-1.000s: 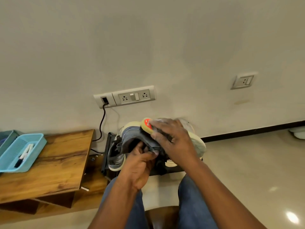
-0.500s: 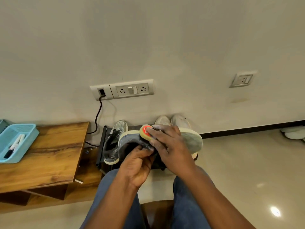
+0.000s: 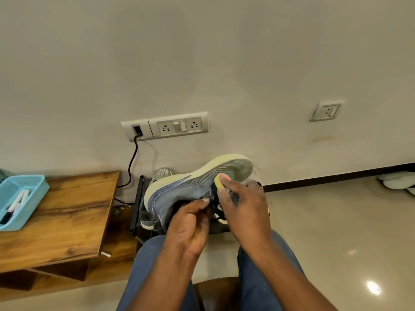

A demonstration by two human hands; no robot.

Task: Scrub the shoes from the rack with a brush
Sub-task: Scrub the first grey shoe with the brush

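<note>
— Holding the grey knit running shoe with the pale foam sole [image 3: 188, 189] up over the lap like that, why tip it sideways?

— So the flank faces the person. The left hand [image 3: 190, 223] has its fingers curled over the collar, pinching the shoe at its opening, which steadies it from the near side and leaves the whole side panel free.

— And the right hand [image 3: 242, 205]?

— Its fingers are curled round a small yellow brush with an orange-red top [image 3: 221, 181], pressing it against the upper, towards the right end of the shoe just below the sole edge (the bristles themselves are hidden, so I judge contact from how the brush sits).

— Where did the shoe come from?

— Most likely the low black shoe rack [image 3: 137, 203] against the far wall, just behind the hands; another grey sneaker [image 3: 148, 221] lies on it.

— Anything else around?

— A brown wooden table [image 3: 67, 216] on the left carries a light blue plastic basket [image 3: 33, 198] holding markers. A black cable [image 3: 132, 162] hangs from the wall socket panel [image 3: 165, 126].
</note>
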